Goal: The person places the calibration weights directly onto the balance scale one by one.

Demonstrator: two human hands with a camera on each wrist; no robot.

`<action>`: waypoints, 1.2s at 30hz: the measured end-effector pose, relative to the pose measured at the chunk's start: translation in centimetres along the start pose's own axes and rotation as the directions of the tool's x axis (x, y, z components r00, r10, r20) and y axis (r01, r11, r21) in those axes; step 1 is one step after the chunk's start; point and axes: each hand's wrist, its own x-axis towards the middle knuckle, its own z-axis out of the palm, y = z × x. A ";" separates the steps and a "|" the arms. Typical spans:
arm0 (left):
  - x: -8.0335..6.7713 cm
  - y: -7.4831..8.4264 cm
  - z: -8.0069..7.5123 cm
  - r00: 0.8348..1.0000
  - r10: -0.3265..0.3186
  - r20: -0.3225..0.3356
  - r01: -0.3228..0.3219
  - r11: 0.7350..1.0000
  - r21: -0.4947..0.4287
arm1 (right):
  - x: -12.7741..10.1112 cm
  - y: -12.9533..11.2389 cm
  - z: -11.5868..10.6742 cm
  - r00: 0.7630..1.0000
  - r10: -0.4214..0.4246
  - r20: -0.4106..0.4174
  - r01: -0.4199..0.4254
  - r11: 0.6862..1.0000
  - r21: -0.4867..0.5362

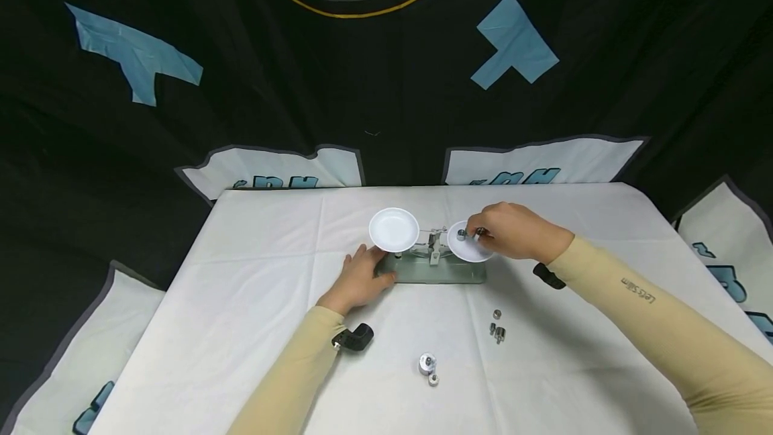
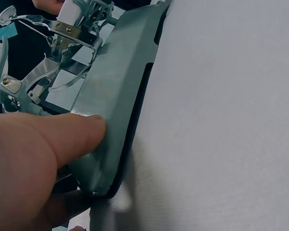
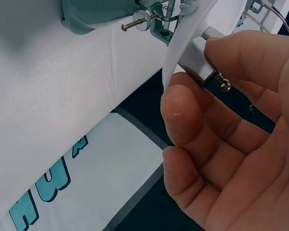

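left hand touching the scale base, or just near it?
Touching. The left wrist view shows the left hand with its thumb pressed flat on the grey-green scale base, no gap; the head view agrees, hand against the base's left end.

Both arms in tan sleeves reach forward. The left hand (image 1: pixel 361 278) lies low, thumb pressed flat. The right hand (image 1: pixel 513 230) hovers higher, fingers (image 3: pixel 183 108) curled in a pinch.

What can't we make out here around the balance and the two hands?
- Right hand: the head view is too small to show whether it pinches a weight over the right pan.
- Left hand: left wrist view, cut off by the edge; only the thumb presses the balance base.
- Loose weights: head view, markings too small.
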 end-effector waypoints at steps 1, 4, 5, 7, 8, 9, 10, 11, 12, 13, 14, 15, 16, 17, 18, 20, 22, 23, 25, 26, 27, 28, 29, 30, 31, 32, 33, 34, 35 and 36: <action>0.0 0.0 0.0 1.000 0.002 -0.009 -0.002 1.000 -0.006 | 0.0 0.0 0.0 1.000 -0.002 0.000 0.002 1.000 0.000; 0.1 -0.1 -0.2 1.000 -0.003 -0.026 0.002 1.000 -0.029 | 0.2 -0.1 0.0 1.000 -0.006 -0.002 0.006 1.000 0.002; 0.1 -0.1 -0.2 1.000 -0.006 -0.029 0.005 0.999 -0.036 | 0.2 -0.2 0.1 1.000 -0.006 -0.002 0.006 1.000 0.001; 0.1 -0.1 -0.2 0.999 -0.007 -0.043 0.005 0.999 -0.048 | 0.3 -0.2 0.1 1.000 -0.007 -0.002 0.007 1.000 0.000; 0.1 -0.2 -0.2 0.999 -0.008 -0.050 0.005 0.999 -0.052 | 0.3 -0.2 0.1 1.000 -0.007 -0.002 0.007 1.000 -0.002; 0.1 -0.2 -0.2 0.998 -0.008 -0.058 0.004 0.998 -0.056 | 0.3 -0.3 0.1 1.000 -0.008 -0.002 0.008 1.000 -0.004; 0.0 -0.2 -0.2 0.998 -0.007 -0.067 0.003 0.998 -0.057 | 0.3 -0.3 0.1 1.000 -0.008 -0.002 0.008 1.000 -0.006; 0.0 -0.2 -0.2 0.997 -0.007 -0.074 0.003 0.998 -0.061 | 0.3 -0.4 0.1 1.000 -0.007 -0.001 0.007 1.000 -0.007; 0.0 -0.2 -0.2 0.997 -0.006 -0.081 0.001 0.998 -0.063 | 0.3 -0.4 0.1 1.000 -0.007 -0.001 0.007 1.000 -0.009; 0.0 -0.2 -0.2 0.996 -0.006 -0.086 0.000 0.998 -0.066 | 0.3 -0.5 0.0 1.000 -0.006 -0.001 0.006 1.000 -0.009; 0.0 -0.1 -0.2 0.996 -0.005 -0.090 -0.001 0.998 -0.067 | 0.3 -0.6 0.0 1.000 -0.005 0.000 0.005 1.000 -0.010; 0.0 -0.1 -0.2 0.996 -0.004 -0.093 -0.003 0.997 -0.071 | 0.3 -0.6 0.0 1.000 -0.004 0.000 0.004 1.000 -0.009; 0.0 -0.1 -0.2 0.995 -0.002 -0.096 -0.004 0.998 -0.070 | 0.3 -0.7 0.0 1.000 -0.003 0.001 0.003 1.000 -0.008; -0.1 -0.1 -0.2 0.995 -0.002 -0.098 -0.005 0.998 -0.069 | 0.3 -0.7 0.0 1.000 -0.003 0.001 0.003 1.000 -0.004; -0.1 -0.1 -0.2 0.995 -0.002 -0.099 -0.005 0.998 -0.068 | 0.3 -0.7 0.0 1.000 -0.003 0.001 0.003 1.000 -0.002; -0.1 -0.1 -0.1 0.995 0.000 -0.100 -0.006 0.998 -0.061 | 0.2 -0.7 0.0 1.000 -0.002 -0.001 0.002 1.000 0.001; -0.1 -0.1 -0.1 0.995 0.000 -0.098 -0.006 0.998 -0.058 | 0.2 -0.7 0.0 1.000 0.000 -0.004 0.000 1.000 0.005; -0.1 -0.1 -0.1 0.995 0.000 -0.097 -0.006 0.998 -0.058 | 0.2 -0.6 0.0 1.000 -0.001 -0.007 0.001 1.000 0.004; 0.0 -0.1 -0.1 0.995 0.003 -0.096 -0.009 0.998 -0.060 | 0.2 -0.5 0.1 1.000 -0.006 -0.015 0.006 1.000 0.002; 0.0 -0.1 -0.1 0.995 0.003 -0.096 -0.009 0.998 -0.060 | 0.2 -0.5 0.1 1.000 -0.012 -0.019 0.012 1.000 -0.001; 0.0 -0.1 -0.1 0.995 0.002 -0.096 -0.008 0.998 -0.065 | 0.2 -0.5 0.1 1.000 -0.018 -0.024 0.018 1.000 -0.004; 0.0 -0.1 -0.1 0.995 0.000 -0.095 -0.007 0.998 -0.069 | 0.2 -0.4 0.1 0.999 -0.026 -0.031 0.026 1.000 -0.007; 0.0 -0.1 -0.1 0.996 -0.002 -0.094 -0.005 0.997 -0.071 | 0.2 -0.4 0.2 0.999 -0.033 -0.035 0.032 0.999 -0.009; 0.0 -0.1 -0.1 0.996 -0.003 -0.094 -0.003 0.997 -0.073 | 0.3 -0.4 0.2 0.998 -0.039 -0.039 0.039 0.999 -0.011; -0.1 -0.1 0.0 0.996 -0.006 -0.093 -0.001 0.997 -0.075 | 0.3 -0.4 0.2 0.998 -0.043 -0.042 0.043 0.999 -0.013; -0.1 -0.1 -0.1 0.996 -0.008 -0.092 0.001 0.997 -0.074 | 0.3 -0.4 0.2 0.998 -0.045 -0.043 0.044 0.999 -0.014; -0.1 -0.1 -0.1 0.996 -0.010 -0.090 0.003 0.997 -0.075 | 0.3 -0.4 0.3 0.998 -0.044 -0.044 0.044 0.999 -0.012; -0.2 -0.1 -0.1 0.996 -0.012 -0.088 0.005 0.997 -0.075 | 0.4 -0.3 0.3 0.998 -0.045 -0.044 0.045 0.999 -0.010; -0.2 0.0 -0.1 0.996 -0.014 -0.086 0.007 0.997 -0.077 | 0.4 -0.3 0.3 0.998 -0.043 -0.044 0.043 0.999 -0.009; -0.2 0.0 -0.1 0.996 -0.014 -0.086 0.007 0.997 -0.077 | 0.5 -0.3 0.3 0.998 -0.043 -0.044 0.043 0.999 -0.008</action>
